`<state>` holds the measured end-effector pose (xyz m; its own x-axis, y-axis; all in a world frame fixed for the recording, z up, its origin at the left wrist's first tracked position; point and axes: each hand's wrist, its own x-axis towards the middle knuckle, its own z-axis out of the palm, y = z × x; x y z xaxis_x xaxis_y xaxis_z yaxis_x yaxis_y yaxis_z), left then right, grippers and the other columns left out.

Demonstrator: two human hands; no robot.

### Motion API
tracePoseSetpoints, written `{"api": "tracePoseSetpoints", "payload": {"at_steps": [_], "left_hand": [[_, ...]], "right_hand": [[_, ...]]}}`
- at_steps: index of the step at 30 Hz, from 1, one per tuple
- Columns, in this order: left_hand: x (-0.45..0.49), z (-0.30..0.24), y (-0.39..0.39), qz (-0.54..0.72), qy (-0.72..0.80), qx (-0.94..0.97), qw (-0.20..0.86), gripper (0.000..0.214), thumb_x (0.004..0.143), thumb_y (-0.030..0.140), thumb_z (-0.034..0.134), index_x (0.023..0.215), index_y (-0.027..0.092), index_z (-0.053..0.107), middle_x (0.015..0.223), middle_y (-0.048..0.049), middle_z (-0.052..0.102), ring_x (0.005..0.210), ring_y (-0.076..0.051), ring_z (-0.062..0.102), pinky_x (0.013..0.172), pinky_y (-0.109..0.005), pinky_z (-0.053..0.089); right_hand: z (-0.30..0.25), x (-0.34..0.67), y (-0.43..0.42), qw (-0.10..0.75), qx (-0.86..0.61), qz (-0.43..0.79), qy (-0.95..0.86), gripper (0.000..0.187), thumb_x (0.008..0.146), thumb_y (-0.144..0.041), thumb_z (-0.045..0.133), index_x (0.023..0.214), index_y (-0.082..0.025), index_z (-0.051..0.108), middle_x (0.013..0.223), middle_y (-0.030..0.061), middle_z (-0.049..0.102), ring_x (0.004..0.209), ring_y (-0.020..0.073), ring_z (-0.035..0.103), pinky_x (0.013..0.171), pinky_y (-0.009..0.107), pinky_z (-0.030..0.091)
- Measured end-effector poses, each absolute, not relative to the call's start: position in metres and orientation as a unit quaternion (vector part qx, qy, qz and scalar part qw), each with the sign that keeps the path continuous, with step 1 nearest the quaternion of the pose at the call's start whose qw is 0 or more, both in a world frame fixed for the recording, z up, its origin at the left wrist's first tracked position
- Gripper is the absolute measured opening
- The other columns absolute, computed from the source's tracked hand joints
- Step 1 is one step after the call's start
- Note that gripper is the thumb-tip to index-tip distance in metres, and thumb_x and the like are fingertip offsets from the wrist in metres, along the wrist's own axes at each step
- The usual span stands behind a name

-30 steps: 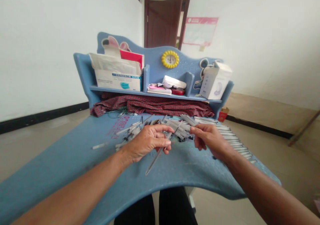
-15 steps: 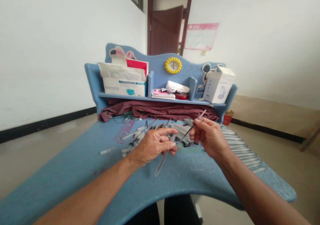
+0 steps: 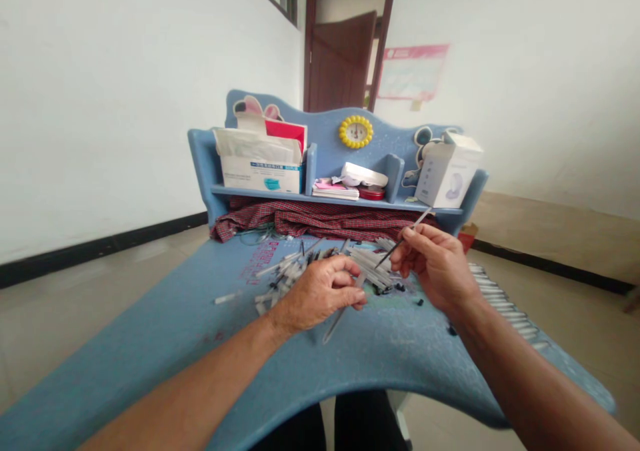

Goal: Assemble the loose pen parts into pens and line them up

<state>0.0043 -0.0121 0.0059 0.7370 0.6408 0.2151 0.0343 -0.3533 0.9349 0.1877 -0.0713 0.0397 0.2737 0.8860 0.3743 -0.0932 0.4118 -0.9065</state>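
Observation:
My left hand [image 3: 327, 292] is closed around a clear pen barrel [image 3: 334, 324], which slants down toward the desk's front edge. Between the thumb and fingers of my right hand [image 3: 435, 264] is a thin pen refill [image 3: 387, 257], dark in its lower part and pale at the top. Its lower tip points at the upper end of the barrel, a small way apart. Behind both hands lies a heap of clear pen barrels [image 3: 370, 264], with white and dark pen parts [image 3: 287, 274] mixed in at the left. Small black caps [image 3: 420, 302] lie near my right hand.
A row of pens [image 3: 505, 307] lies along the right side of the blue desk [image 3: 280, 384]. One short white piece [image 3: 226, 298] sits at the left. Behind are checked cloth [image 3: 320, 219] and a shelf with a mask box [image 3: 260, 174] and a white box [image 3: 447, 174].
The view has turned slightly left, so everything sits further right. My right hand has risen a little with the refill, and black caps now show beside it. Both hands keep their hold.

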Motion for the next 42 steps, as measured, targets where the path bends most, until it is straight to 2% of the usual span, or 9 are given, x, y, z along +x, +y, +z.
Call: {"api": "tracePoseSetpoints", "payload": {"at_steps": [7,11,14,17,22,25,36,39,42], "left_hand": [[0.006,0.007,-0.012,0.326,0.239,0.746,0.529,0.016,0.071,0.023,0.066,0.080,0.013,0.057,0.063,-0.0017,0.066,0.062,-0.014,0.063,0.062,-0.025,0.047],[0.005,0.009,-0.009,0.375,0.246,0.705,0.549,0.020,0.072,0.026,0.066,0.084,0.013,0.058,0.065,-0.0019,0.066,0.060,-0.014,0.063,0.062,-0.026,0.050],[0.003,0.011,-0.006,0.390,0.258,0.685,0.559,0.026,0.073,0.030,0.065,0.091,0.013,0.058,0.065,-0.0018,0.065,0.057,-0.013,0.062,0.057,-0.024,0.049],[0.002,0.013,-0.004,0.404,0.263,0.667,0.568,0.031,0.075,0.033,0.063,0.098,0.013,0.058,0.063,-0.0009,0.063,0.051,-0.012,0.060,0.050,-0.022,0.047],[0.001,0.011,0.000,0.422,0.270,0.651,0.571,0.039,0.074,0.036,0.064,0.106,0.013,0.058,0.061,0.0003,0.061,0.046,-0.010,0.055,0.045,-0.022,0.046],[0.002,0.010,0.001,0.414,0.279,0.653,0.569,0.041,0.074,0.037,0.063,0.107,0.013,0.058,0.060,0.0011,0.060,0.045,-0.009,0.054,0.042,-0.020,0.044],[0.004,0.002,0.002,0.373,0.280,0.695,0.547,0.042,0.077,0.038,0.061,0.110,0.012,0.059,0.062,0.0003,0.060,0.046,-0.007,0.051,0.042,-0.018,0.039],[0.005,0.001,0.001,0.361,0.282,0.699,0.549,0.044,0.077,0.038,0.060,0.112,0.012,0.058,0.062,0.0000,0.060,0.047,-0.008,0.051,0.042,-0.018,0.038],[0.005,0.001,-0.001,0.354,0.278,0.711,0.540,0.044,0.078,0.038,0.059,0.111,0.010,0.057,0.063,-0.0005,0.060,0.047,-0.008,0.051,0.043,-0.019,0.039]], "right_hand": [[0.043,0.199,-0.070,0.619,-0.475,0.304,-0.546,0.026,0.075,-0.039,0.059,0.063,-0.017,0.050,0.047,0.0003,0.060,0.036,0.0098,0.049,0.037,0.020,0.036],[0.038,0.207,-0.061,0.332,-0.629,0.122,-0.693,0.023,0.076,-0.029,0.052,0.057,-0.016,0.054,0.045,0.0002,0.057,0.040,0.0098,0.048,0.041,0.021,0.032],[0.027,0.201,-0.048,0.073,-0.646,-0.017,-0.760,0.018,0.073,-0.022,0.052,0.066,-0.015,0.066,0.065,0.0074,0.067,0.057,0.0155,0.058,0.050,0.024,0.035],[0.015,0.189,-0.034,-0.020,-0.639,-0.028,-0.768,0.020,0.074,-0.027,0.054,0.076,-0.016,0.071,0.077,0.0103,0.070,0.067,0.0195,0.062,0.055,0.026,0.038],[0.015,0.195,-0.022,-0.026,-0.637,-0.012,-0.770,0.026,0.077,-0.041,0.055,0.083,-0.022,0.072,0.079,0.0059,0.070,0.072,0.0181,0.062,0.058,0.025,0.040],[0.024,0.217,-0.031,-0.031,-0.657,-0.028,-0.753,0.025,0.080,-0.032,0.050,0.088,-0.022,0.072,0.083,0.0068,0.070,0.075,0.0188,0.063,0.061,0.026,0.040],[-0.001,0.250,-0.063,-0.097,-0.672,-0.031,-0.734,0.026,0.065,-0.003,0.050,0.074,-0.017,0.071,0.073,0.0120,0.069,0.069,0.0231,0.065,0.056,0.028,0.040],[0.000,0.248,-0.062,-0.014,-0.669,-0.029,-0.742,0.023,0.065,-0.004,0.051,0.073,-0.016,0.069,0.068,0.0084,0.068,0.064,0.0195,0.062,0.055,0.026,0.039],[0.006,0.239,-0.063,0.192,-0.647,0.052,-0.736,0.023,0.072,-0.012,0.049,0.086,-0.016,0.067,0.061,0.0026,0.064,0.057,0.0149,0.059,0.054,0.024,0.039]]}}
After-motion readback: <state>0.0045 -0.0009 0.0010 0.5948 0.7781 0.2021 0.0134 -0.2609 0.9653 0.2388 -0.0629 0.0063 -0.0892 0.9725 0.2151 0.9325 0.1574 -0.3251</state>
